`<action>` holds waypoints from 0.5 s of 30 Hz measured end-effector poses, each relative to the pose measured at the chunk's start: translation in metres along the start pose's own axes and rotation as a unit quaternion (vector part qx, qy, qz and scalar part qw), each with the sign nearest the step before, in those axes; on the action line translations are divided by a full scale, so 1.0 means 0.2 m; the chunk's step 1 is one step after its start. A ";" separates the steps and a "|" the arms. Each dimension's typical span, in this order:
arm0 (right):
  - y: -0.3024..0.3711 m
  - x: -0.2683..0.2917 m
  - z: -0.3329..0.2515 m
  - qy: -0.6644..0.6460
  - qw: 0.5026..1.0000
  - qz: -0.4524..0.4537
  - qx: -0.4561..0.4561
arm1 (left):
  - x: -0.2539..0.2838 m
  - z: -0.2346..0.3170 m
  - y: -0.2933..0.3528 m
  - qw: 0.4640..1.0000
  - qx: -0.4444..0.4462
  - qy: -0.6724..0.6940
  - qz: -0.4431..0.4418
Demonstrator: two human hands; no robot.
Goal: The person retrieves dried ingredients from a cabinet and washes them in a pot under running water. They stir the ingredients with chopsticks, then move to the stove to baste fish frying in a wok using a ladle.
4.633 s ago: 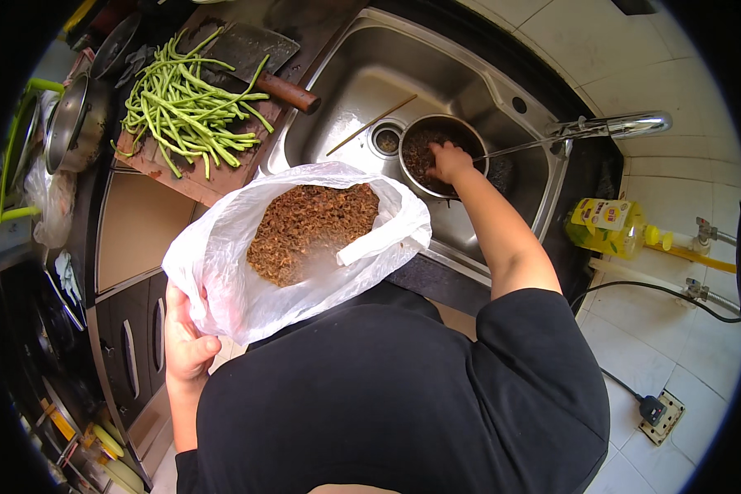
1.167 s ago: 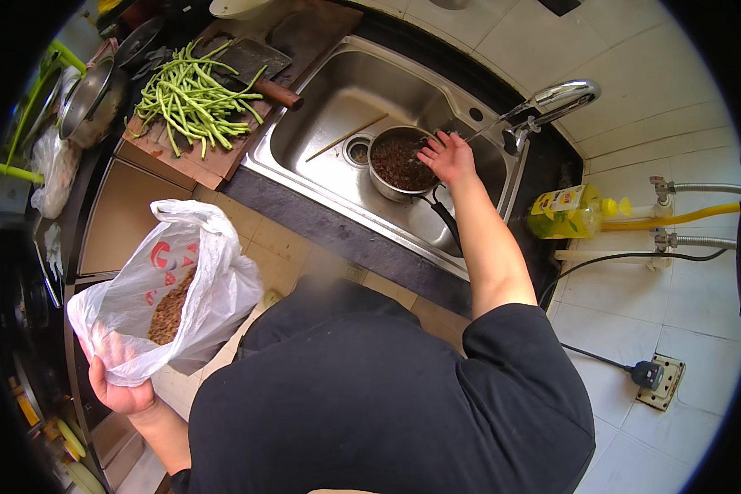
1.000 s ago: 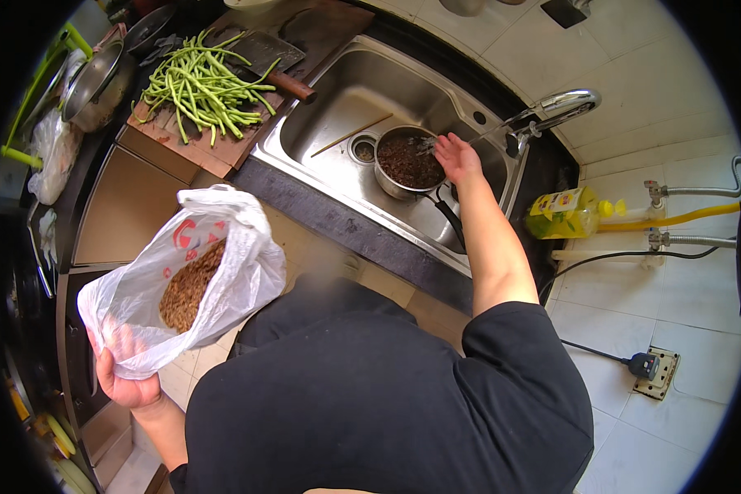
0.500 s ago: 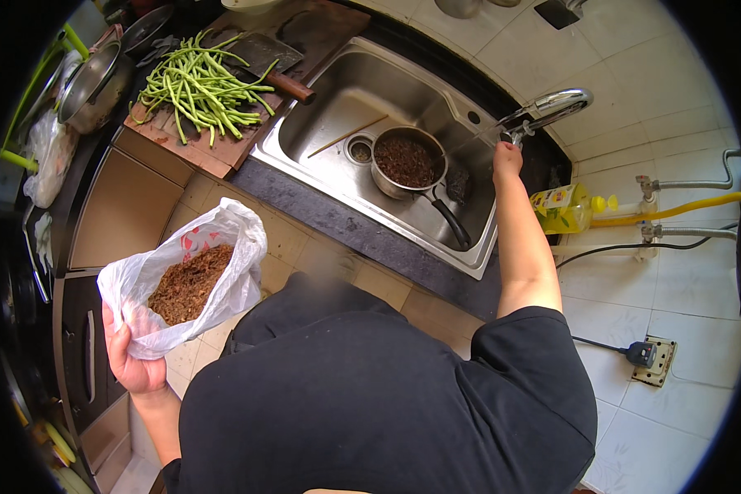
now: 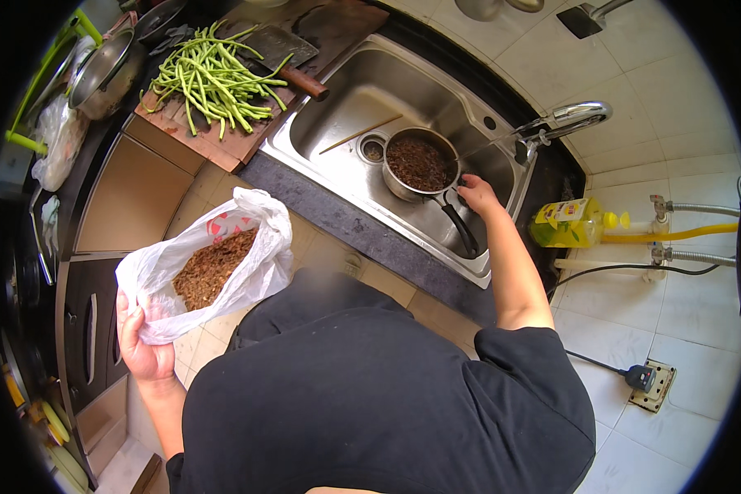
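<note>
My left hand (image 5: 150,350) is closed round the edge of a white plastic bag (image 5: 263,276), held up beside the counter. The bag's mouth gapes and shows brown, crumbly dried material (image 5: 216,270) inside. In the sink, a small steel saucepan (image 5: 403,189) with a black handle (image 5: 461,230) holds dark brown, wet-looking bits (image 5: 421,163). My right hand (image 5: 477,196) is just above the handle, close to the pan's rim, fingers partly stretched out with nothing seen in them; contact is unclear. A thin pale streak, apparently water, runs from the chrome tap (image 5: 572,117) toward the pan.
A steel sink (image 5: 329,177) holds a wooden chopstick (image 5: 358,134) next to the drain. On its left, a cutting board (image 5: 222,152) bears green long beans (image 5: 214,78) and a cleaver (image 5: 300,81). A yellow detergent bottle (image 5: 570,224) stands on the right. Pots crowd the far left.
My right hand has left the tap and come down leftward to the saucepan's handle. The bag in my left hand has shifted slightly right in view.
</note>
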State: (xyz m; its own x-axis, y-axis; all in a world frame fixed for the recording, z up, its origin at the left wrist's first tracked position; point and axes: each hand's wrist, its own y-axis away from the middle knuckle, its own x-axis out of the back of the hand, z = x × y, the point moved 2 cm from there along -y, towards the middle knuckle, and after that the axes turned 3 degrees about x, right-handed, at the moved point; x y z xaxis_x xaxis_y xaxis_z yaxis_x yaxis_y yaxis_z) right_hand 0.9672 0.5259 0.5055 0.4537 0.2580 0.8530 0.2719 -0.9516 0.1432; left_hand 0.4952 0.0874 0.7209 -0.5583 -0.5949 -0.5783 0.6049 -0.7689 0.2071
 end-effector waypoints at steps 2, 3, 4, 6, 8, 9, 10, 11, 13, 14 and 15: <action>-0.01 -0.03 0.02 -0.108 0.989 -0.084 -0.063 | -0.01 -0.02 0.00 1.000 0.003 0.003 -0.019; 0.02 -0.07 -0.01 -0.075 0.982 -0.137 -0.107 | -0.01 -0.02 0.00 1.000 0.002 0.003 -0.026; 0.07 -0.13 -0.01 -0.062 0.969 -0.192 -0.146 | -0.03 -0.02 0.00 1.000 0.000 0.004 -0.024; 0.17 -0.19 -0.08 -0.004 0.965 -0.196 -0.172 | -0.01 -0.04 0.01 1.000 -0.004 0.012 -0.013; 0.16 -0.23 -0.07 -0.005 0.974 -0.142 -0.175 | -0.01 -0.04 0.02 1.000 -0.002 0.013 -0.016; 0.14 -0.24 -0.08 -0.037 0.970 -0.149 -0.189 | -0.02 -0.04 0.02 1.000 0.002 0.009 -0.005; 0.12 -0.25 -0.10 -0.069 0.964 -0.156 -0.203 | -0.03 -0.04 0.02 1.000 0.005 0.005 0.006; 0.09 -0.26 -0.11 -0.101 0.957 -0.162 -0.217 | -0.03 -0.05 0.02 1.000 0.009 0.001 0.017; 0.04 -0.30 -0.07 -0.136 0.955 -0.141 -0.224 | -0.04 -0.05 0.02 1.000 0.010 -0.003 0.017; 0.03 -0.32 -0.05 -0.125 0.955 -0.144 -0.226 | -0.04 -0.05 0.02 1.000 0.010 -0.004 0.017; 0.02 -0.33 -0.04 -0.113 0.956 -0.147 -0.226 | -0.04 -0.05 0.02 1.000 0.011 -0.005 0.019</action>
State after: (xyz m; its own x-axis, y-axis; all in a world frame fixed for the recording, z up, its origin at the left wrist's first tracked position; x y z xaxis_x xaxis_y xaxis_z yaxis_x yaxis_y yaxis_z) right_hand 0.9312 0.5031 0.4540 0.6003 0.5060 0.6193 0.0439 -0.7941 0.6063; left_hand 0.5075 0.0908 0.7185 -0.5407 -0.6258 -0.5621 0.6134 -0.7506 0.2457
